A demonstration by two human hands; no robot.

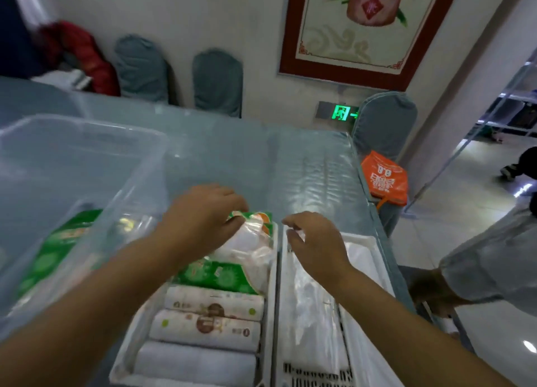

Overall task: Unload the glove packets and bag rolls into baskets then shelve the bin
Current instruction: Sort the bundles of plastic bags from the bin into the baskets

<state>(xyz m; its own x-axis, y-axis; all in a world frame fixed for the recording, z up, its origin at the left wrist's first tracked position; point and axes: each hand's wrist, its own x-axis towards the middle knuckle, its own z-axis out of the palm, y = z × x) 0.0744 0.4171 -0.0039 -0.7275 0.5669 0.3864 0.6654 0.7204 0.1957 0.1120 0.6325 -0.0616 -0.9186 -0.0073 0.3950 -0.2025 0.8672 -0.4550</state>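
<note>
Rolls [209, 317] lie packed side by side in the white basket [128, 354] just below the left hand [203, 218], whose curled fingers pinch a green-and-clear packet [250, 235] at the basket's far end — likely tucking it in. Right hand [313, 241] hovers loosely curled, holding nothing, over the neighbouring basket [360, 241] of clear packets [313, 305]. Left of both, the clear bin [87, 142] keeps a green pack [58, 250]. Beyond, the plastic-covered bench [261, 160] meets covered chairs [218, 81] and a wall.
</note>
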